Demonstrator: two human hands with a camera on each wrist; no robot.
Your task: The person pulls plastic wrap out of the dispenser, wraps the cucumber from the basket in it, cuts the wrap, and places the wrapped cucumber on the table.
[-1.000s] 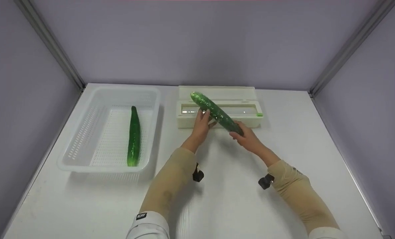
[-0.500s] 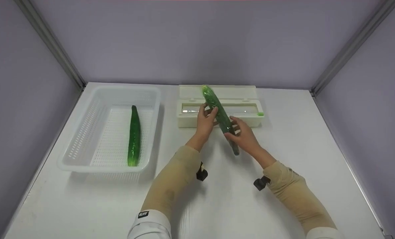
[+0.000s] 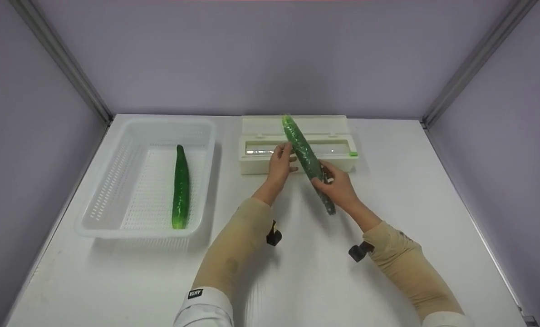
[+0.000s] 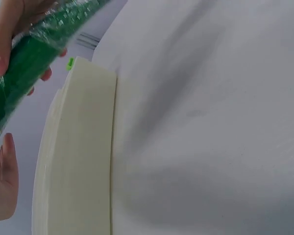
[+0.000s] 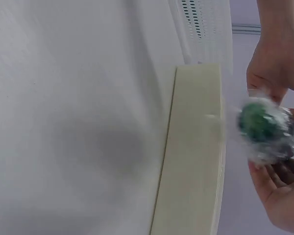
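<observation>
A cucumber wrapped in cling film [image 3: 307, 160] is held in the air above the table, in front of the cream cling-film dispenser box [image 3: 261, 163]. It points away from me, far tip over the box. My right hand [image 3: 336, 186] grips its middle from below. My left hand [image 3: 282, 163] touches its left side with fingers fairly straight. In the right wrist view the film-covered near end [image 5: 264, 128] faces the camera, with the right hand's fingers [image 5: 279, 191] under it. In the left wrist view the wrapped cucumber [image 4: 29, 63] crosses above the box [image 4: 83, 161].
A white perforated basket [image 3: 115, 213] stands at the left with a bare cucumber [image 3: 180, 186] lying lengthwise in it. The white table [image 3: 388, 190] is bounded by lilac walls on three sides.
The wrapped cucumber has swung from a diagonal lie to pointing nearly straight away. My right hand slid from its near end to its middle. The left hand stayed by its left side.
</observation>
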